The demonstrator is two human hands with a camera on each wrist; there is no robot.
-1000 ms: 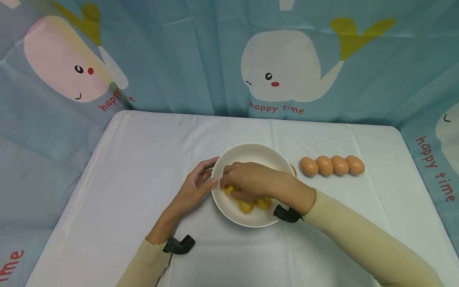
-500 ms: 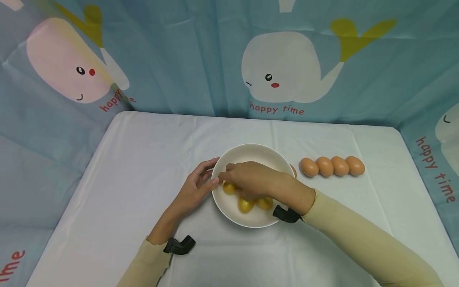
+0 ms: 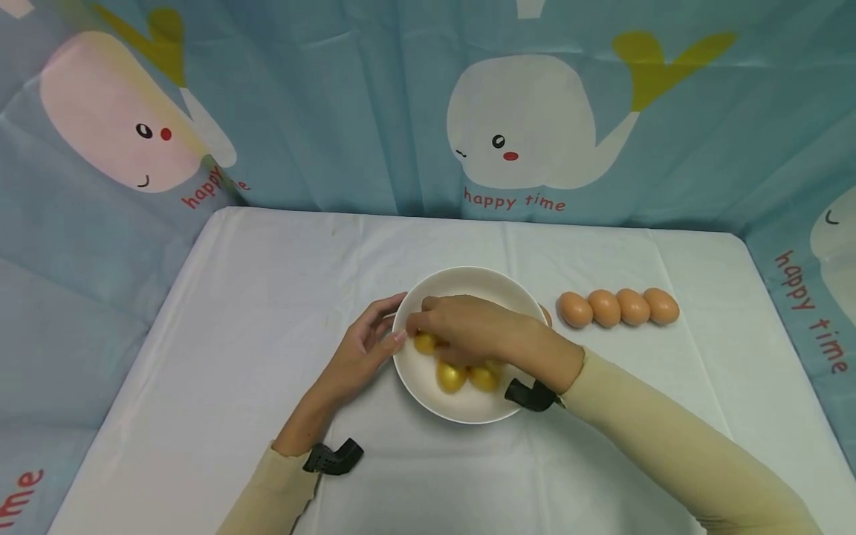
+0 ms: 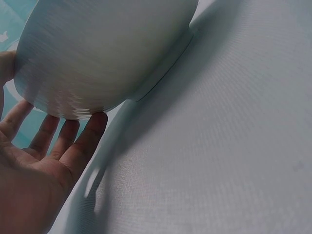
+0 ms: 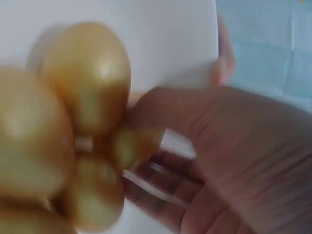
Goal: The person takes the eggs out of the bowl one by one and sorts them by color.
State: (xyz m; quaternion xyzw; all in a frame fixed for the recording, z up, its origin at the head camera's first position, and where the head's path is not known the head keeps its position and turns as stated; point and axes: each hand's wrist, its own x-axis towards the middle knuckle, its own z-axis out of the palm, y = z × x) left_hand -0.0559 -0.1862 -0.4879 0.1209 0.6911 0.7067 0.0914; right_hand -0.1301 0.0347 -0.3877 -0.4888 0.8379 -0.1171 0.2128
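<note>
A white bowl [image 3: 468, 407] stands on the table with several shiny golden eggs [image 3: 452, 377] inside. My left hand [image 3: 368, 342] is at its left side, thumb at the rim. In the left wrist view the spread fingertips touch the outer wall of the bowl [image 4: 107, 53]. My right hand [image 3: 471, 323] reaches down into the bowl over the eggs, hiding part of them. In the right wrist view, its thumb and fingers close around a small visible part of one golden egg [image 5: 127, 146], while other golden eggs [image 5: 92, 73] crowd beside it, blurred.
Several brown eggs [image 3: 605, 308] lie in a row on the white tablecloth [image 3: 301, 260] right of the bowl. Another brown egg [image 3: 546, 316] is partly hidden behind the bowl's right rim. A blue whale-print curtain [image 3: 374, 111] hangs along the back and sides.
Inside the bowl, my right hand shifts slightly away from me, and the nearer golden eggs move a little to the left. My left hand and the brown eggs stay put.
</note>
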